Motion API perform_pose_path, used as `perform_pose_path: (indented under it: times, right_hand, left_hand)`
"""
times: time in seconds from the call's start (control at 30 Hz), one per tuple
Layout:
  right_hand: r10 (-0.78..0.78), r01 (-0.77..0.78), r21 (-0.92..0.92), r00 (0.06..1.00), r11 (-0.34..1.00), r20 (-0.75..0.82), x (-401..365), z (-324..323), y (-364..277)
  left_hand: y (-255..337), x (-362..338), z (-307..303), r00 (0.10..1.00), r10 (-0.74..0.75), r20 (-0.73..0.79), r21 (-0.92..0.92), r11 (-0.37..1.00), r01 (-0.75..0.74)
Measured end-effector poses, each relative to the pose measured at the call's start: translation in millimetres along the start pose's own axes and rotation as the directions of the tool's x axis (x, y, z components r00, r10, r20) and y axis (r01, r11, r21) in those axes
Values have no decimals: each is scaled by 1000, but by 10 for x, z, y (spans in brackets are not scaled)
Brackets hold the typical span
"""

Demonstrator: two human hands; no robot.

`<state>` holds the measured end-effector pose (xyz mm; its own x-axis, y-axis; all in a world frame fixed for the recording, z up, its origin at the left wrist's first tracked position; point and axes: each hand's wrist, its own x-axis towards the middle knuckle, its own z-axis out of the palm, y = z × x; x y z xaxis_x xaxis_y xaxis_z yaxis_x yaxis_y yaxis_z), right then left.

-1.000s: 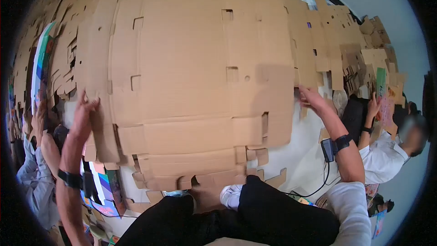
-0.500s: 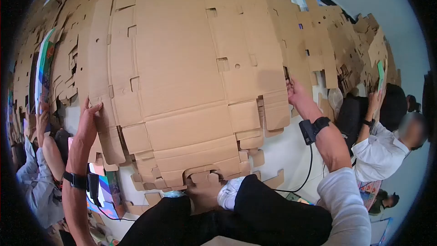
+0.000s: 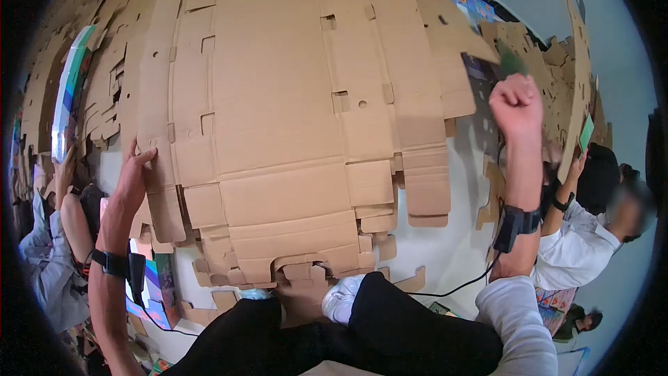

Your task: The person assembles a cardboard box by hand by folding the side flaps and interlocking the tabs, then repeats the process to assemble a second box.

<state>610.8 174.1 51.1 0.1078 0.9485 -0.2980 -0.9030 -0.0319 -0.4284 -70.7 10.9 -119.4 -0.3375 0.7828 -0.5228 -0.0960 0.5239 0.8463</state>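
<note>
A large die-cut cardboard sheet (image 3: 278, 90) with flaps and slots lies in front of me, on top of other sheets. My left hand (image 3: 137, 166) pinches its left edge, thumb on top and fingers at the rim. To the right of the sheet, my right hand (image 3: 517, 104) is raised with its fingers curled into a fist. A blurred dark green flat piece (image 3: 512, 60) sticks out above the fist. Close to that hand, a brown cardboard flap (image 3: 456, 35) extends from the right side of the stack.
At the right, a person in a white shirt (image 3: 577, 240) holds a cardboard panel (image 3: 576, 76) and a green piece (image 3: 586, 132). Another person's hand (image 3: 64, 174) holds a colourful box (image 3: 69, 94) at the left. Cardboard scraps (image 3: 410, 280) lie near my feet.
My right hand has left the sheet's right edge and swung up and right, with the green piece now showing. Cardboard at the right has shifted. My left hand stays on the left edge.
</note>
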Motion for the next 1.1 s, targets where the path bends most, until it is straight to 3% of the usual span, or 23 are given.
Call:
perform_pose_path:
  times: [0.13, 0.23, 0.27, 0.3, 0.33, 0.37, 0.4, 0.47, 0.5, 0.53, 0.6, 0.67, 0.7, 0.8, 0.87, 0.93, 0.97, 1.0, 1.07, 1.1]
  right_hand:
    - [-128, 152, -26, 902, 988, 411, -127, 710, -253]
    - [-98, 193, -119, 830, 974, 549, -414, 1088, -112]
    - [-82, 210, -147, 796, 967, 600, -548, 1216, -10]
    - [-62, 225, -169, 755, 960, 652, -686, 1324, 111]
    - [-38, 238, -185, 703, 953, 710, -811, 1416, 240]
    - [-13, 253, -196, 642, 947, 766, -935, 1489, 364]
    - [-23, 245, -196, 678, 950, 735, -1008, 1305, 529]
    - [-37, 237, -239, 777, 942, 628, -1244, 802, 1284]
    - [86, 37, -255, 888, 966, 451, -1434, 410, 1662]
    - [290, -101, -513, 908, 852, 302, -1643, 224, 1887]
    - [641, -364, -859, 766, 360, -56, -2058, -140, 2335]
    - [804, -406, -910, 568, 84, -179, -2244, -318, 2380]
    - [814, -399, -916, 545, 44, -199, -2307, -378, 2406]
    - [832, -340, -939, 505, -52, -229, -2357, -426, 2425]
    - [846, -275, -956, 482, -101, -228, -2351, -367, 2411]
    - [888, 215, -975, 434, 63, 153, -2463, -560, 2559]
    - [885, 444, -883, 336, 153, 322, -2512, -642, 2612]
    - [975, 329, -940, 162, 89, 149, -2555, -643, 2593]
    - [981, 377, -923, -192, 75, 2, -2605, -808, 2536]
    - [976, 437, -898, -212, 46, -53, -2626, -841, 2481]
  left_hand:
    - [-18, -26, -28, 999, -22, -30, -2, 1000, 22]
    - [-57, 65, -61, 995, 8, -102, 60, 998, -2]
    - [-134, 149, -85, 990, 34, -134, 95, 995, -22]
    - [-269, 290, -103, 963, 164, -215, 260, 960, -105]
    - [-363, 398, -200, 956, 256, -140, 375, 908, -188]
    - [-248, 305, -79, 808, 553, -202, 705, 655, -272]
    - [-100, 159, 198, 595, 791, -142, 932, 310, -189]
    - [195, 111, 591, 765, 637, -99, 614, 644, -456]
    - [374, 76, 757, 879, 462, 116, 240, 846, -476]
    - [669, -141, 987, 898, 210, 387, -210, 968, -136]
    - [1117, -513, 1434, 801, -26, 598, -296, 921, 251]
    - [1324, -650, 1767, 814, -151, 562, -93, 966, 243]
    - [1322, -681, 1822, 818, -211, 535, 8, 969, 245]
    - [1185, -557, 1863, 753, -73, 654, 27, 997, 73]
    - [1220, -616, 1823, 797, -7, 604, 93, 994, -62]
    - [1403, -828, 1791, 812, 141, 567, 100, 966, -237]
    - [1503, -969, 1805, 797, 248, 550, 70, 938, -340]
    - [1534, -1045, 1815, 771, 351, 532, 42, 898, -437]
    - [1608, -1105, 1780, 769, 417, 485, 31, 870, -492]
    - [1819, -1236, 1678, 782, 431, 450, -2, 876, -482]
